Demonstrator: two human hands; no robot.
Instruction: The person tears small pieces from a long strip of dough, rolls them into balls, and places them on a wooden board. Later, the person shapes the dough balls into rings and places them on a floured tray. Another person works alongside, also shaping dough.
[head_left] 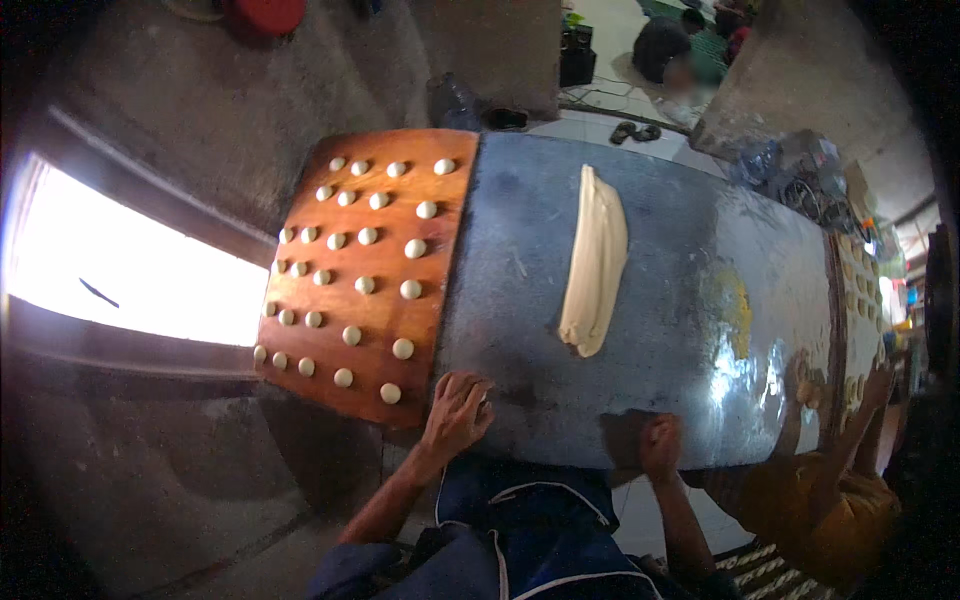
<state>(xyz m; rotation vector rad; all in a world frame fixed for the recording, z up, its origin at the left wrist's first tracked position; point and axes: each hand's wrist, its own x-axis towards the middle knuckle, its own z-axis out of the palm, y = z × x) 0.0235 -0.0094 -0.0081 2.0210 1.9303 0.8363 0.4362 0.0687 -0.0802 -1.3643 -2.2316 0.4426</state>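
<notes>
My left hand (459, 416) is cupped on the near left part of the grey worktop (520, 280), close to the wooden board (385, 325). A small pale bit, which looks like a dough ball (485, 400), peeks out under its curled fingers. My right hand (660, 447) is closed in a fist at the worktop's near edge; whatever it may hold is hidden. A long, folded strip of pale dough (595, 265) lies across the middle of the worktop, beyond both hands. Rows of round dough balls (403, 349) sit spaced apart on the board.
At the right, another person in a yellow-brown top (840, 505) works beside a second board (858, 290) bearing dough pieces. A bright opening (130, 270) is in the left wall. Sandals (635, 132) lie on the floor beyond the worktop, near a doorway with people (662, 50) inside.
</notes>
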